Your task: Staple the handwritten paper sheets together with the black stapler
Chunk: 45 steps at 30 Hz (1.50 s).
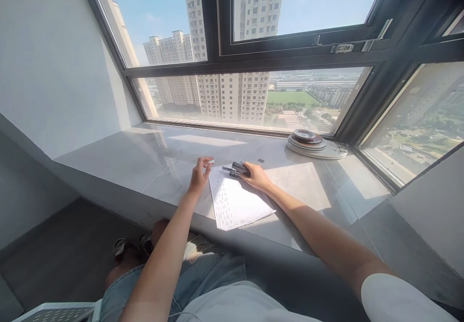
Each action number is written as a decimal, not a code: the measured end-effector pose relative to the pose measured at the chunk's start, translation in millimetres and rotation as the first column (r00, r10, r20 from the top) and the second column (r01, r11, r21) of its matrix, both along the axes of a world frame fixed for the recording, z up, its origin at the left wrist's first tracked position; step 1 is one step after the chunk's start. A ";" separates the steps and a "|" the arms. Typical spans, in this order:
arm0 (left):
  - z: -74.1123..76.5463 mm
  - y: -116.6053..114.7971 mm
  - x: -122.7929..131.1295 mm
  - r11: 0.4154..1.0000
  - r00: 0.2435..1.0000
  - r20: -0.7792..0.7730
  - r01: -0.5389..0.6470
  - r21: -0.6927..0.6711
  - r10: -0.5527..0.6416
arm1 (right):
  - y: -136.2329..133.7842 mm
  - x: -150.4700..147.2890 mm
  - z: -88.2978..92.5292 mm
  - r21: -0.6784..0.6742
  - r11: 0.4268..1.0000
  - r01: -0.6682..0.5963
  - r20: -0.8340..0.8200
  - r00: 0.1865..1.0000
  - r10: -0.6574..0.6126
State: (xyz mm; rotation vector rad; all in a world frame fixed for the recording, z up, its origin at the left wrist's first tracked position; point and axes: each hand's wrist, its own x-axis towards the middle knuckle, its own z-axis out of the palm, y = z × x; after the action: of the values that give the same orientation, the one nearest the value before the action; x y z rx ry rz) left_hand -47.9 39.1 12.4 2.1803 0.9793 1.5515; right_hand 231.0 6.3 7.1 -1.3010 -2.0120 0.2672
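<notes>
My right hand [256,176] is closed around a black stapler [237,168], whose metal inner part shows at the front. The stapler is over the far edge of a stack of white paper [244,201]. Rows of short dark marks, which look like staples, run down the left side of the sheets. Left of the stapler, my left hand [200,173] pinches a small light-coloured strip of staples [211,161] between thumb and fingertips. A short dark strip [261,160], likely staples too, lies on the ledge beyond my right hand.
The papers lie on a wide, glossy grey window ledge [119,155], its front edge near my legs. Stacked plates or lids [307,143] stand at the back right against the window frame [250,61]. A white perforated chair or basket edge [58,310] shows at bottom left.
</notes>
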 end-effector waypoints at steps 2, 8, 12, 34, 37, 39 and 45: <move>-0.2 -0.1 0.2 1.000 1.000 -0.008 -0.005 0.005 0.005 | 0.2 -0.1 -0.2 0.003 1.000 0.000 0.000 1.000 0.000; -1.8 1.4 0.3 1.000 0.998 -0.051 -0.024 -0.011 0.023 | 0.0 -0.6 0.2 0.019 1.000 0.007 0.014 1.000 -0.007; -2.7 0.9 -0.5 0.999 0.994 -0.102 -0.044 -0.027 0.041 | -0.2 -0.8 0.2 0.014 1.000 0.002 0.015 1.000 -0.002; -7.3 5.8 1.4 0.997 0.985 -0.154 0.072 -0.036 -0.077 | -6.7 1.7 1.3 -0.035 0.983 -0.182 0.015 0.983 0.183; -6.3 2.6 2.5 0.989 0.977 -0.172 0.114 -0.090 -0.128 | -6.7 1.5 0.7 -0.031 0.985 -0.168 0.020 0.986 0.168; -6.3 1.3 3.4 0.986 0.977 -0.166 0.113 -0.124 -0.133 | -7.1 1.2 0.8 -0.027 0.986 -0.167 0.011 0.986 0.167; -6.4 0.2 6.0 0.983 0.944 -0.286 0.137 -0.119 -0.166 | -8.1 0.5 2.2 -0.022 0.980 -0.200 0.030 0.979 0.200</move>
State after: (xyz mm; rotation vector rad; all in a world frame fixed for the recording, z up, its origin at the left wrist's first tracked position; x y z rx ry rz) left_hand -41.9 39.3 6.0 2.3981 0.9218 1.1072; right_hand 231.5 -1.8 9.3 -1.1209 -2.1757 0.3622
